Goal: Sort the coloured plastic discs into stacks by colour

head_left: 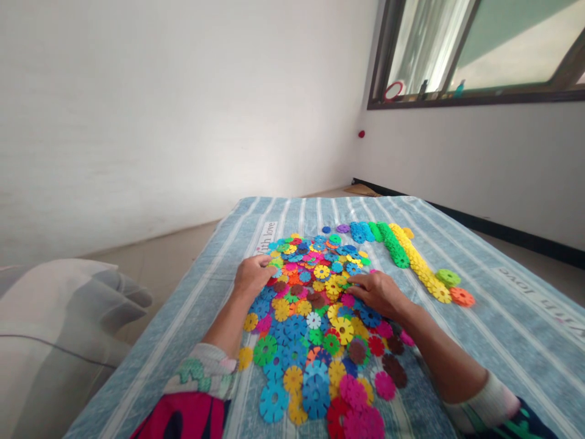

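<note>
A wide heap of colourful flower-shaped plastic discs [292, 329] with slotted edges covers the middle of the cloth. My left hand [253, 277] is at the heap's left edge, its fingers curled in close beside light green and yellow discs; whether one is pinched there is hidden. From the right, my right hand [377, 292] reaches onto the heap. Its fingers are stretched out and slightly apart, touching the discs next to some yellow ones [333, 285]. Beyond it lie sorted rows: a long overlapping yellow row [423, 268], a green row [393, 245] and a blue cluster [361, 231].
A blue-and-white striped cloth [196, 305] covers the table. Past the yellow row lie an orange disc [462, 297] and a light green disc [448, 278]. A purple disc [343, 228] sits at the far side. Draped pale fabric [59, 329] stands at the left, below a white wall.
</note>
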### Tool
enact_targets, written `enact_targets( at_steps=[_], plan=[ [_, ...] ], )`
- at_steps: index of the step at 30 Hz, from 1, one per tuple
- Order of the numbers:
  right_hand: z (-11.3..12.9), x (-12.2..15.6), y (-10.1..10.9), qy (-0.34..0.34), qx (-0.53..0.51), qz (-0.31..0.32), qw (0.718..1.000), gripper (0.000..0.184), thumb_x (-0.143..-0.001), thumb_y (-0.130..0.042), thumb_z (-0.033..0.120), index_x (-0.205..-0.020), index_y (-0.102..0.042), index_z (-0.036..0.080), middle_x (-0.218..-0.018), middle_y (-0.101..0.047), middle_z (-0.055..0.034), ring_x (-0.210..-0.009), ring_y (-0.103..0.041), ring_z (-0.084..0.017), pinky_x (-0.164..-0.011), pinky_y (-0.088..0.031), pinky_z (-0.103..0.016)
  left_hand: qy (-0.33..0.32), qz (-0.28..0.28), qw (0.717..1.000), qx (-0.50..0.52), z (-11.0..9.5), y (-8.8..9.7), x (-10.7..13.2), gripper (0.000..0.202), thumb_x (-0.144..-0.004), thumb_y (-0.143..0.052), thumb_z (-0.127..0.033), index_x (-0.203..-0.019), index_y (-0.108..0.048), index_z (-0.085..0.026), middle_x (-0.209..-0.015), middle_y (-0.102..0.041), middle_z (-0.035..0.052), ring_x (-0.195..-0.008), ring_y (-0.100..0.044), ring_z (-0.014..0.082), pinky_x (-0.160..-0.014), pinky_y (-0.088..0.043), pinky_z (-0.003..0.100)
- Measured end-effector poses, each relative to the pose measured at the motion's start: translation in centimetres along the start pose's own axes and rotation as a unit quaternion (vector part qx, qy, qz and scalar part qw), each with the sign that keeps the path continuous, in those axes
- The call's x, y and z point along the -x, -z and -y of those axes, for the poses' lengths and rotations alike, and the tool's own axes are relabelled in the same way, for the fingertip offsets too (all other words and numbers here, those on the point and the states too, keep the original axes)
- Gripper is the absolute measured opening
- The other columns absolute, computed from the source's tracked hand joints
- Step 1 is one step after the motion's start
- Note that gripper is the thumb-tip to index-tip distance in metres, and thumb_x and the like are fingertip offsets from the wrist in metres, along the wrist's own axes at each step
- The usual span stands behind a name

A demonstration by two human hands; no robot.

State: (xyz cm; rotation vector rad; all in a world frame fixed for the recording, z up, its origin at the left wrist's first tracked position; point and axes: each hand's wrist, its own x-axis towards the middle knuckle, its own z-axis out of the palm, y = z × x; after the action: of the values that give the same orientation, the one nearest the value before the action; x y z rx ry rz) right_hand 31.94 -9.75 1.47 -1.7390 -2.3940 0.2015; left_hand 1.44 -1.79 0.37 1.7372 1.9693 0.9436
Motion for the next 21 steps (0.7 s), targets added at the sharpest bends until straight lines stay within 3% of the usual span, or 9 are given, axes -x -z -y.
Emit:
enact_targets(
  at_steps=[9,15,21],
  plan=[
    [-0.2,0.3,-0.1,0.057,-0.097,-0.061,0.992,0.031,-0.094,-0.044,0.032,-0.082,-0.071,0.022,-0.080,-0.072,-0.0024,-0.068,-0.059,-0.013,-0.062,-0.035,-0.022,-0.013,-0.002,0.994,-0.104,-1.8,0.6,0.8,0.030,-0.064,-0.058,-0.029,-0.084,-0.078,-0.020,-0.089,-0.078,0.0063,-0.087,-0.069,0.0250,-0.074,-0.049,0.028],
    [-0.4,0.2,-0.2,0.055,-0.168,-0.104,0.979,0.038,-0.093,-0.041,0.033,-0.063,-0.059,0.018,-0.062,-0.058,0.0013,-0.059,-0.048,-0.011,-0.060,-0.035,-0.022,0.009,0.008,0.998,-0.067,-1.8,0.6,0.7,0.038,-0.061,-0.060,-0.029,-0.093,-0.077,-0.018,-0.092,-0.077,0.0058,-0.083,-0.069,0.0244,-0.073,-0.049,0.028],
    [-0.3,0.1,-0.5,0.016,-0.244,-0.120,0.962,0.034,-0.090,-0.043,0.036,-0.069,-0.062,0.018,-0.059,-0.054,0.0024,-0.058,-0.049,-0.011,-0.058,-0.038,-0.021,-0.005,0.036,0.999,-0.027,-1.4,0.3,0.8,0.032,-0.060,-0.057,-0.027,-0.085,-0.076,-0.017,-0.080,-0.076,0.0043,-0.076,-0.068,0.0223,-0.067,-0.048,0.028]
  ],
)
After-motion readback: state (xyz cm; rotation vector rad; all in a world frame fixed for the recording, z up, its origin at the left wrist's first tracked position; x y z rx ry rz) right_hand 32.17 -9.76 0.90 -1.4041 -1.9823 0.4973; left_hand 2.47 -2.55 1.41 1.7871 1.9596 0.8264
